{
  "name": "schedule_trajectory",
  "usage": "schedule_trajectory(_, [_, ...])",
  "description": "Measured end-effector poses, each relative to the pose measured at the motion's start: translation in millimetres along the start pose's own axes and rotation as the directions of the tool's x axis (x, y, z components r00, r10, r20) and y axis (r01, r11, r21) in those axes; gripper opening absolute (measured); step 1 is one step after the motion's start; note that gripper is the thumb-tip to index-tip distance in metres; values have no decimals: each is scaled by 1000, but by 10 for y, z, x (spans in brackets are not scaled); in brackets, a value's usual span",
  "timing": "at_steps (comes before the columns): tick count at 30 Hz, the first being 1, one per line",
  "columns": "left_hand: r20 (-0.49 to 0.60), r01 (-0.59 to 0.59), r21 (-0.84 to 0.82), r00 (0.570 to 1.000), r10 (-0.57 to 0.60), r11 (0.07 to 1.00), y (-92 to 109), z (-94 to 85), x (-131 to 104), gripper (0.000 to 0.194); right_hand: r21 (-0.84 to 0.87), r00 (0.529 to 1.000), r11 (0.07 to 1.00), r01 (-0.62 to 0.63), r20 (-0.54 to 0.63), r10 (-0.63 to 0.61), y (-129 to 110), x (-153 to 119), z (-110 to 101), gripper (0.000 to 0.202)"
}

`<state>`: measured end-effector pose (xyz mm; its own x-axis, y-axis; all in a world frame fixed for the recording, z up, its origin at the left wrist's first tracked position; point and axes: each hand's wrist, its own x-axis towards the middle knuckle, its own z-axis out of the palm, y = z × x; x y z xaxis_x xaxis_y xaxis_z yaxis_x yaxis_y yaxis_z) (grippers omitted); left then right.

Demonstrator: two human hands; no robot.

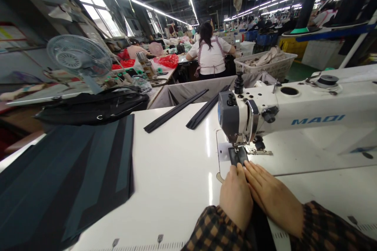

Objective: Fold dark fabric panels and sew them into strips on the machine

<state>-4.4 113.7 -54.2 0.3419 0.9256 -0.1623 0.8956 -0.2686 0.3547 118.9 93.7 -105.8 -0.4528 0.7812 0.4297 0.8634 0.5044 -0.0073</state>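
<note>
A dark fabric strip [235,157] lies under the presser foot of the white sewing machine [318,106] and runs back toward me beneath both hands. My left hand [236,196] is closed on the strip just in front of the needle, its fingertips pressed on the fabric. Beside it, my right hand [271,194] rests along the strip's right edge with fingers together, thumb side toward the left hand. Two folded dark strips, one nearer [176,110] and one further right [206,110], lie on the white table [167,164] behind and left of the machine head.
Stacked dark panels [67,176] cover the table's left side, with a black bag [100,106] behind. Further back are a fan [79,55], a seated person [209,53] and a white basket [265,66] of cloth. Thread cones [304,11] stand at upper right.
</note>
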Motion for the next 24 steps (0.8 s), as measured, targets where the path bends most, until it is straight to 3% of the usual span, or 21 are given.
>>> schedule_trajectory(8, [-77,1,-4,997,-2,1000,-33,-94,329,34,-18,1000,1000,2,-30,-2,150,245,109,38])
schedule_trajectory(12, [-122,51,-29,991,-54,998,-58,-110,286,28,-24,998,999,-40,-54,38,48,165,107,33])
schedule_trajectory(15, [-145,83,-126,984,-101,989,-49,-13,-51,27,-9,994,995,-98,-42,98,-168,-91,18,36])
schedule_trajectory(18, [-163,94,-374,973,-165,923,-32,251,-653,26,70,989,988,-137,-50,141,-460,-494,-128,43])
schedule_trajectory(21, [-132,159,-640,941,-312,752,-1,581,-1271,20,232,967,948,-216,-81,240,-776,-936,-249,51])
schedule_trajectory(24, [-30,199,-842,910,-413,501,46,785,-1644,18,421,859,791,-444,-49,509,-1095,-1316,-282,54])
